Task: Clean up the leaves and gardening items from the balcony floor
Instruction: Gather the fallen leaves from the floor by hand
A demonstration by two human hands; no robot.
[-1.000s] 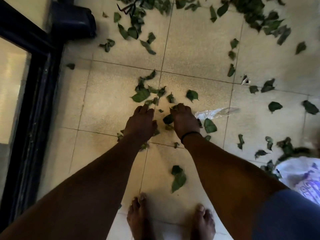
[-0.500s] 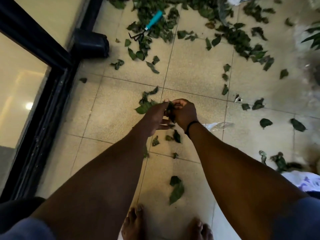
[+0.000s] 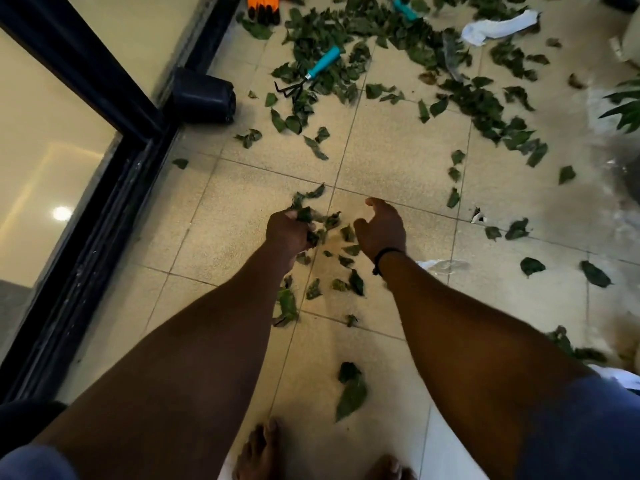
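My left hand (image 3: 289, 232) grips a bunch of green leaves (image 3: 305, 216) above the tiled floor. My right hand (image 3: 381, 228) hovers beside it, fingers loosely curved, holding nothing. Loose leaves (image 3: 355, 282) lie on the tiles below both hands. A thick scatter of leaves (image 3: 478, 98) covers the floor farther ahead. A small hand rake with a teal handle (image 3: 311, 72) lies among them. Orange gloves (image 3: 264, 3) show at the top edge.
A black door frame (image 3: 100, 216) runs along the left, with a black pot (image 3: 204, 95) lying by it. A white cloth (image 3: 498, 26) lies at top right, clear plastic (image 3: 440, 265) by my right wrist, a white bag (image 3: 620, 377) at right. My bare feet (image 3: 259, 455) stand below.
Both hands rose from the floor with gathered leaves. They met, then parted; the leaves stayed in my left hand and my right hand opened. The view tilted forward, showing more of the floor.
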